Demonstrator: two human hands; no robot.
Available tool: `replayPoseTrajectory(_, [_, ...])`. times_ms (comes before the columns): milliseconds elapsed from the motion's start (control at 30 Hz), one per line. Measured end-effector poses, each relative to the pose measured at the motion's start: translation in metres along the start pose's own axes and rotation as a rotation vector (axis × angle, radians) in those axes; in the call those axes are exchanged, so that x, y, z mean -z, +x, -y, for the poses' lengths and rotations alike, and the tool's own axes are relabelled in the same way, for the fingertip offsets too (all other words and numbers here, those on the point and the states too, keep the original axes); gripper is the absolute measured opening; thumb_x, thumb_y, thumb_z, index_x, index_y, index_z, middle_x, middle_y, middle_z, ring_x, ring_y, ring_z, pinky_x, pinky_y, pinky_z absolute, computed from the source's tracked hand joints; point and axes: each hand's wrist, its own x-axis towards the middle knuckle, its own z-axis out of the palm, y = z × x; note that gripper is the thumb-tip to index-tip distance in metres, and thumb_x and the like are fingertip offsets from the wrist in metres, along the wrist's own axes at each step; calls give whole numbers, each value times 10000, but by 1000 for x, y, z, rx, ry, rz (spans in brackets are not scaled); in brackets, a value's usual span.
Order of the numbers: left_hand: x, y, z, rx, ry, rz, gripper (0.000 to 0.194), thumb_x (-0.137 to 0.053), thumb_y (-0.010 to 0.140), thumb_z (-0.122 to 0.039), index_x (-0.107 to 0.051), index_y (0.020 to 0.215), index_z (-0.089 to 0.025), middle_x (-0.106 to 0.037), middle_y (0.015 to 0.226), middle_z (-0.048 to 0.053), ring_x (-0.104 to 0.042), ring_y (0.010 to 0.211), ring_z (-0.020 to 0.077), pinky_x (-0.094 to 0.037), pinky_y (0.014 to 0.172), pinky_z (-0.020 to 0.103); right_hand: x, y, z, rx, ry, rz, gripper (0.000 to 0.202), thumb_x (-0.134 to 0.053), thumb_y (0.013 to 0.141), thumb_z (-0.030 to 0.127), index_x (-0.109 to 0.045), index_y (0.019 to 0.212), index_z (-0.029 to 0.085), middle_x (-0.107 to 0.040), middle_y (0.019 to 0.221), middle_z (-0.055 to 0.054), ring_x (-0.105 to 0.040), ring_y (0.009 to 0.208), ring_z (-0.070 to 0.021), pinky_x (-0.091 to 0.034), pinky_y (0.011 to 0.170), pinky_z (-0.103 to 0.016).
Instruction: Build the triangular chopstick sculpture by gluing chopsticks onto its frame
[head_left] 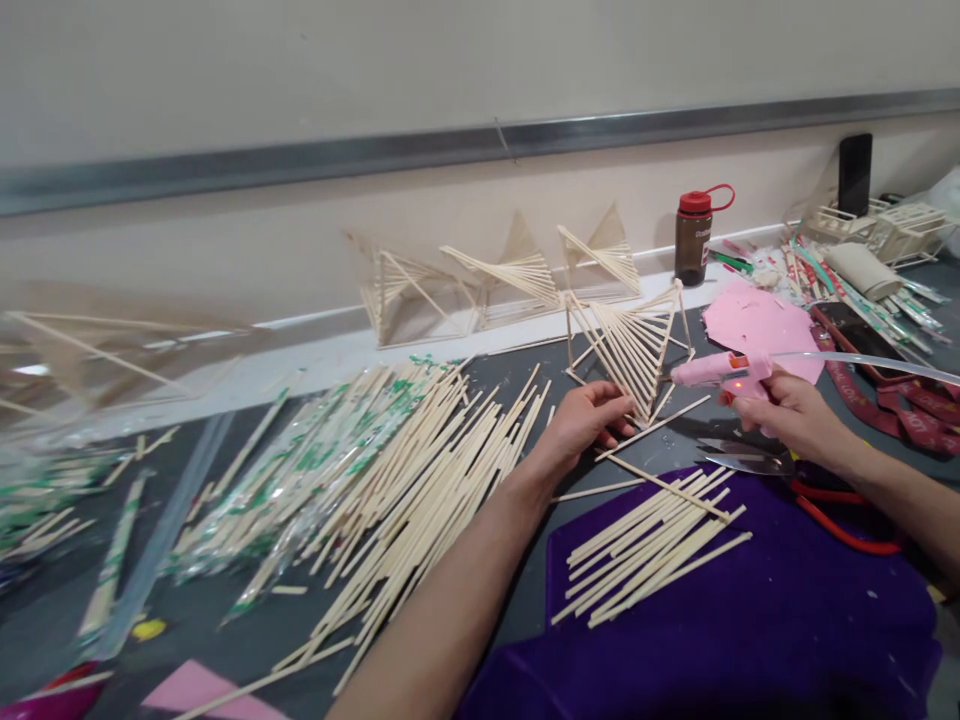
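Observation:
My right hand (787, 410) grips a pink hot glue gun (739, 372) with an orange-red light lit on its body. A long clear glue stick (862, 362) runs out of its back end. The gun's nozzle points left, close to a wooden stick model (622, 335) with a fan of slanted sticks. At the model's lower front corner, my left hand (589, 420) has its fingers curled and pinches the sticks there. Loose sticks (660, 485) lie just in front of that hand. Below the glue gun rest red-handled scissors (795, 480).
Three similar stick models (517, 275) stand along the wall. A red-capped bottle (691, 240), pink sheet (757, 320) and upright phone (855, 175) are at the back right. Loose chopsticks (442, 490) and wrapped ones (322, 460) spread leftward. Purple cloth (810, 600) lies in front.

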Motion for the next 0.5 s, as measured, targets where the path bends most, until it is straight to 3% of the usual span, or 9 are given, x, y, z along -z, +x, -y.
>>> replayPoseTrajectory(133, [11, -4, -14, -17, -10, -70, 235, -744, 656, -274, -637, 826, -153, -695, 767, 47, -648, 558, 116, -419, 405, 163, 6, 4, 3, -77, 141, -8, 304, -598, 766, 413, -665, 827, 123, -599, 666, -32, -476, 509, -97, -341, 421, -208])
replayPoseTrajectory(400, [43, -11, -51, -172, 146, -327, 273, -723, 601, -308, -635, 806, -152, -670, 744, 17, -611, 517, 111, -417, 417, 187, 9, 5, 8, -84, 274, 25, 307, -638, 745, 407, -631, 870, 127, -560, 601, 2, -446, 474, -76, -318, 409, -195])
replayPoseTrajectory(500, [49, -4, -58, -266, 218, -452, 355, -694, 608, -258, -628, 941, -153, -675, 921, 42, -606, 511, 95, -395, 395, 181, 7, 7, 11, -97, 287, 49, 321, -646, 732, 398, -632, 898, 124, -558, 619, 5, -460, 482, -79, -324, 411, -200])
